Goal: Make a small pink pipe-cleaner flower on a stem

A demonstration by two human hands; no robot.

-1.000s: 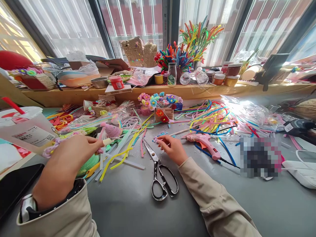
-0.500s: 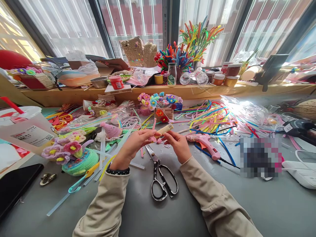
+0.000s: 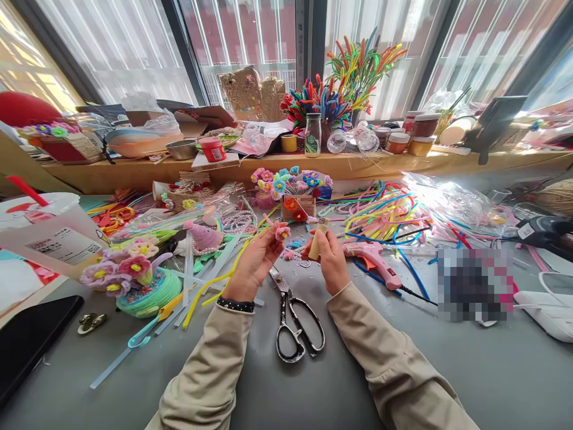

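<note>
Between the fingertips of my left hand [image 3: 254, 263] is a small pink pipe-cleaner flower [image 3: 282, 232]. My right hand [image 3: 330, 260] is wrapped round a cream lighter [image 3: 316, 240], held upright a little to the right of the flower. Black-handled scissors [image 3: 298, 325] lie on the table below and between my hands, blades pointing away from me. Just beyond the blades are small pink and blue scraps [image 3: 293, 248]. A pink glue gun [image 3: 373, 261] rests to the right of my right hand.
Pipe cleaners [image 3: 385, 218] are heaped at the back right. A green basket of flowers [image 3: 147, 292], clear glue sticks [image 3: 188, 263], a drink cup [image 3: 58, 239] and a phone [image 3: 36, 340] are on the left. A small flower box [image 3: 298, 206] stands behind my hands.
My hands have moved apart. The lighter, earlier slanted between both hands, is now upright in my right hand, and the pink flower shows clearly in my left.
</note>
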